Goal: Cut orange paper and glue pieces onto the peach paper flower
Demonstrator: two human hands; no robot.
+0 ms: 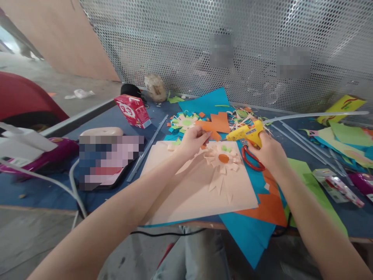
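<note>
My right hand (270, 151) is wrapped round a yellow glue gun (247, 132), its nozzle pointing left toward my other hand. A long clear glue stick (314, 116) runs out of its back end. My left hand (194, 143) is closed in a pinch just left of the nozzle; a small orange bit shows by its fingers, but what they hold is unclear. Below both hands a cream paper flower (212, 158) with an orange centre lies on a stack of cream sheets (177, 194). Red-handled scissors (252, 157) lie beneath my right hand.
Behind my hands lie another paper flower (186, 122), orange paper (220, 122) and paper shreds. A red box (132, 111) and a phone-like slab (110, 161) are at left. Blue paper (247, 233) overhangs the front edge. A perforated metal panel (175, 50) stands behind the table.
</note>
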